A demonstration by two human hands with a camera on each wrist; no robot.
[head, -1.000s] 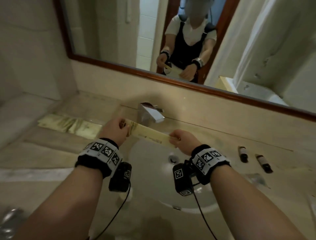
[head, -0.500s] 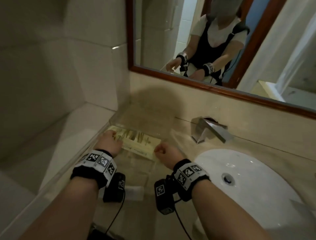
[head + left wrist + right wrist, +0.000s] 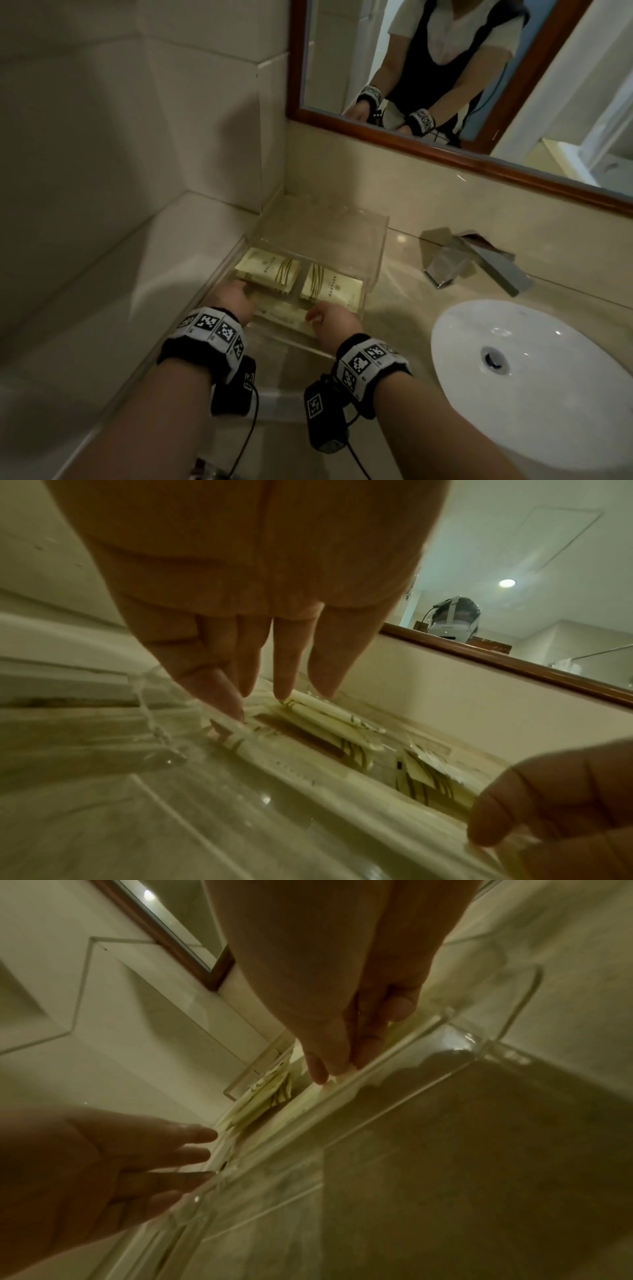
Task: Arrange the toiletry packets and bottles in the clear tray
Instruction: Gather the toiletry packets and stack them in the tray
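A clear tray (image 3: pixel 379 247) stands in the counter's corner, left of the sink. Two cream packets lie side by side in it, one on the left (image 3: pixel 268 270) and one on the right (image 3: pixel 331 286). In front of them a long cream packet (image 3: pixel 285 314) lies low along the tray's near wall, between my hands. My left hand (image 3: pixel 236 298) reaches in with straight fingers (image 3: pixel 283 688) whose tips touch the packets. My right hand (image 3: pixel 329 317) pinches the long packet's right end between thumb and fingers (image 3: pixel 318 1069), just inside the tray wall (image 3: pixel 411 1047).
A white sink basin (image 3: pixel 534 373) lies to the right, with a chrome faucet (image 3: pixel 474 263) behind it. Tiled walls (image 3: pixel 137 137) close the corner on the left and back. A wood-framed mirror (image 3: pixel 442 150) hangs above the counter.
Both hands carried the long packet left from over the sink to the tray and lowered it into the front part. The left hand's fingers have straightened.
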